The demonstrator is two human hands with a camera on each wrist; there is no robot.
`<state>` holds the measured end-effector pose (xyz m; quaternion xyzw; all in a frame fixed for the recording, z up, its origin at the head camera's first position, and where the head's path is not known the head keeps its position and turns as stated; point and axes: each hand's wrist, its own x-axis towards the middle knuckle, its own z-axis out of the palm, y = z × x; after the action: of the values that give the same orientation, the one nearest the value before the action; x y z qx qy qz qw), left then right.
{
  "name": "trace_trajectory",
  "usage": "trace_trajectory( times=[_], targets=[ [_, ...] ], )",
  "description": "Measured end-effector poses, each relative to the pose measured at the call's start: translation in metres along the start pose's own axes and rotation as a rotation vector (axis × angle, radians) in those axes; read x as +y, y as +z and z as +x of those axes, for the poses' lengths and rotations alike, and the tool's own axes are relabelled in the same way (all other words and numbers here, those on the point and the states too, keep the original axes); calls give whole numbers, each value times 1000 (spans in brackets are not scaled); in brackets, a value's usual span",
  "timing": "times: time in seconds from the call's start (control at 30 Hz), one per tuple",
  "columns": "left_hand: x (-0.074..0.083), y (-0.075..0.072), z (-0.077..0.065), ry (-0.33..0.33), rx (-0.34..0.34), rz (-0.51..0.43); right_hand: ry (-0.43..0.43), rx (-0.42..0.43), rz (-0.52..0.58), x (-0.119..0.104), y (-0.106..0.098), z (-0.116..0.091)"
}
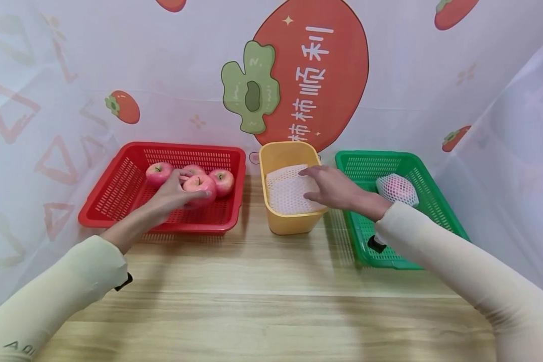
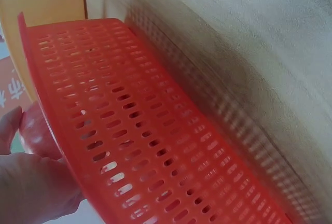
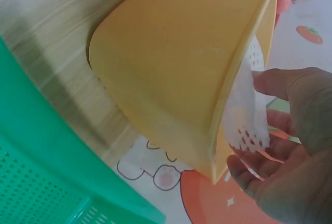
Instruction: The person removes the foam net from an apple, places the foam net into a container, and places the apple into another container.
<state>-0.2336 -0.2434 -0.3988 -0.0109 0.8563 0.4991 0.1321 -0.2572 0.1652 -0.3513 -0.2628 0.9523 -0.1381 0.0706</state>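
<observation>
My left hand (image 1: 171, 191) holds a pink-red apple (image 1: 201, 187) between thumb and fingers, over the red basket (image 1: 113, 211). Beneath and behind it lie several more apples, one of them a pink apple (image 1: 159, 173) to the left. In the left wrist view the basket wall partly hides the held apple (image 2: 37, 133). My right hand (image 1: 335, 186) is at the mouth of the yellow bin (image 1: 291, 223), thumb and fingers spread apart. White foam fruit nets (image 1: 289, 193) fill that bin. The right wrist view shows the fingertips (image 3: 236, 167) at the edge of a foam net (image 3: 246, 107).
To the right stands a green basket (image 1: 439, 201) holding an apple in a white foam net (image 1: 397, 189). The yellow bin sits between the two baskets on a wooden table (image 1: 271, 301). A printed white cloth (image 1: 176, 65) hangs close behind them.
</observation>
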Motion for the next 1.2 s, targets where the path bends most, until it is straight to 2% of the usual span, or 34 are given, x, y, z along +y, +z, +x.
trace_trajectory(
  times=[0.33,0.57,0.77,0.87,1.07,1.2],
  targets=[
    [-2,11,8,52,-8,79,-38,130,34,18,-22,-11],
    [-5,18,12,44,-6,177,57,141,13,48,-44,-18],
    [-4,21,11,49,-37,210,142,103,0,84,-58,-29],
    [-3,24,11,56,-29,243,172,68,-6,106,-62,-35],
    [-2,29,12,60,-40,294,264,-42,-59,154,-61,-47],
    [-1,32,12,57,-50,333,346,-136,-71,176,-58,-57]
  ],
)
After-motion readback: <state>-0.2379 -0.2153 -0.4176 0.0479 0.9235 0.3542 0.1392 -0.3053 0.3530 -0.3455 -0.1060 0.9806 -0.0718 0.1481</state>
